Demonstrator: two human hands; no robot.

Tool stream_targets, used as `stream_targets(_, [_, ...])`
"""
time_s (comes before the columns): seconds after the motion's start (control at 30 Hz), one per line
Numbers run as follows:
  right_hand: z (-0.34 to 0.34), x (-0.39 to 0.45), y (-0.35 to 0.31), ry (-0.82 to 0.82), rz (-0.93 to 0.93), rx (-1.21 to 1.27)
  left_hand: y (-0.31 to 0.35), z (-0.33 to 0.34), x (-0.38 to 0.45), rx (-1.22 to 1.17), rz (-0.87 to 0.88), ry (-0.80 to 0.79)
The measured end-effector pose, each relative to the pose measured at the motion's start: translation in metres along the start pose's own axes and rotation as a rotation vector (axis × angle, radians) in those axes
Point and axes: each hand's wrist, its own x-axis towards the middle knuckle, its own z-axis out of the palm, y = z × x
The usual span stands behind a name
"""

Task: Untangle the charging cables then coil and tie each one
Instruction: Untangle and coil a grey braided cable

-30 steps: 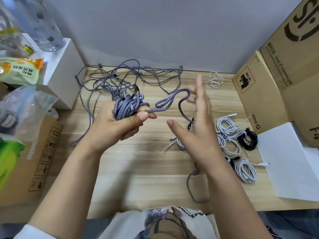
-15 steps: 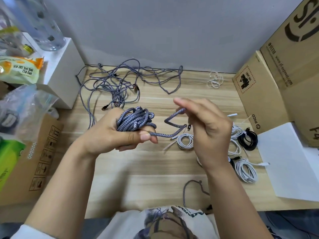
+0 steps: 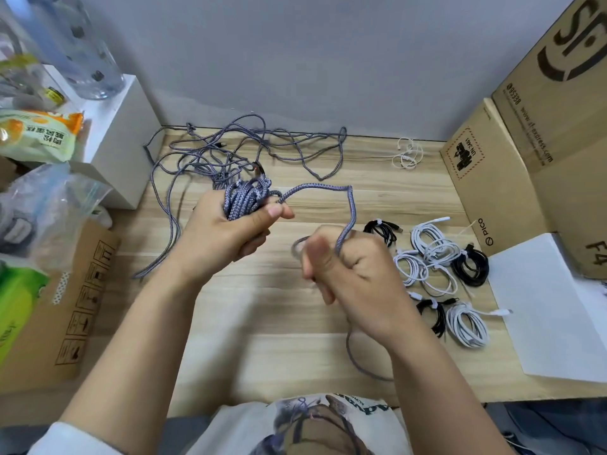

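My left hand (image 3: pixel 230 234) grips a bunched coil of grey braided cable (image 3: pixel 244 200) above the wooden desk (image 3: pixel 262 339). A loose stretch of the same cable (image 3: pixel 348 208) arches right and down into my right hand (image 3: pixel 354 274), which is closed around it in a fist; the hand is blurred. The cable's tail (image 3: pixel 354 356) trails below my right wrist toward the desk's front edge. A tangle of grey braided cables (image 3: pixel 230 152) lies at the back of the desk. Several coiled, tied white and black cables (image 3: pixel 440 254) lie at the right.
A white box (image 3: pixel 118 139) with a bottle and snack bags stands at back left. Cardboard boxes (image 3: pixel 512 178) line the right side. A white sheet (image 3: pixel 551 307) lies at right front. White earphones (image 3: pixel 407 156) rest near the back wall. A brown carton (image 3: pixel 59 307) sits at left.
My right hand has dropped lower and toward me, closing into a fist on the loose cable stretch. My left hand with the coil has risen slightly. The cable loop now arches between both hands.
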Motion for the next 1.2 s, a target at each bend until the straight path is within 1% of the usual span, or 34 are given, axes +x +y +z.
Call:
stream_targets(0.07, [-0.006, 0.0, -0.003, 0.112, 0.101, 0.182, -0.005, -0.006, 0.0, 0.026, -0.046, -0.035])
stream_targets(0.13, [-0.016, 0.003, -0.003, 0.275, 0.126, 0.317, -0.011, -0.015, 0.0, 0.041, -0.087, -0.162])
stream_targets(0.17, [-0.021, 0.005, -0.004, 0.354, 0.106, 0.32, -0.015, -0.019, -0.001, 0.044, -0.102, -0.263])
stream_targets(0.23, [-0.028, 0.008, -0.006, 0.479, 0.052, 0.22, -0.018, -0.023, -0.001, 0.024, -0.155, -0.516])
stream_targets(0.3, [-0.03, 0.01, -0.008, 0.542, 0.011, 0.187, -0.019, -0.023, 0.0, -0.019, -0.252, -0.788])
stream_targets(0.37, [-0.03, 0.013, -0.008, 0.558, -0.001, 0.21, -0.02, -0.021, 0.002, -0.011, -0.314, -1.019])
stream_targets(0.4, [-0.03, 0.014, -0.007, 0.557, 0.015, 0.243, -0.021, -0.021, 0.002, -0.041, -0.317, -1.089])
stream_targets(0.43, [-0.029, 0.015, -0.005, 0.551, 0.046, 0.302, -0.023, -0.021, 0.002, -0.112, -0.306, -1.122])
stream_targets(0.47, [-0.03, 0.016, -0.003, 0.538, 0.093, 0.383, -0.024, -0.019, 0.003, -0.212, -0.266, -1.117])
stream_targets(0.5, [-0.03, 0.017, -0.001, 0.516, 0.152, 0.478, -0.024, -0.018, 0.004, -0.321, -0.192, -1.107])
stream_targets(0.57, [-0.026, 0.019, 0.005, 0.421, 0.296, 0.717, -0.019, -0.01, 0.006, -0.575, -0.021, -1.133])
stream_targets(0.6, [-0.024, 0.019, 0.007, 0.351, 0.374, 0.858, -0.016, -0.006, 0.008, -0.739, 0.02, -1.142])
stream_targets(0.63, [-0.023, 0.019, 0.011, 0.277, 0.448, 0.993, -0.012, -0.002, 0.009, -0.93, 0.005, -1.118])
stream_targets(0.67, [-0.023, 0.017, 0.016, 0.197, 0.504, 1.116, -0.007, -0.002, 0.011, -1.106, -0.027, -1.025])
stream_targets(0.73, [-0.027, 0.015, 0.025, 0.006, 0.536, 1.326, -0.003, -0.004, 0.014, -1.34, -0.059, -0.727])
stream_targets(0.77, [-0.028, 0.013, 0.028, -0.076, 0.535, 1.375, -0.003, -0.003, 0.015, -1.405, -0.058, -0.575])
stream_targets(0.8, [-0.028, 0.012, 0.029, -0.122, 0.543, 1.357, -0.002, -0.003, 0.017, -1.433, -0.056, -0.439])
stream_targets(0.83, [-0.026, 0.011, 0.03, -0.133, 0.568, 1.277, -0.002, -0.004, 0.02, -1.429, -0.069, -0.32])
stream_targets(0.9, [-0.021, 0.008, 0.03, -0.118, 0.619, 0.991, -0.001, -0.004, 0.025, -1.363, -0.104, -0.113])
stream_targets(0.97, [-0.013, 0.005, 0.028, -0.12, 0.609, 0.645, -0.001, 0.0, 0.029, -1.278, -0.081, 0.045])
stream_targets(1.0, [-0.009, 0.004, 0.027, -0.136, 0.596, 0.506, -0.003, 0.004, 0.032, -1.19, -0.04, 0.123])
stream_targets(1.07, [-0.005, 0.002, 0.019, -0.184, 0.567, 0.288, -0.013, 0.012, 0.035, -0.913, 0.021, 0.255])
stream_targets(1.13, [-0.003, 0.003, 0.011, -0.212, 0.503, 0.11, -0.021, 0.019, 0.036, -0.626, 0.073, 0.272])
stream_targets(1.2, [-0.001, 0.002, 0.009, -0.221, 0.416, -0.081, -0.027, 0.025, 0.032, -0.363, 0.087, 0.224])
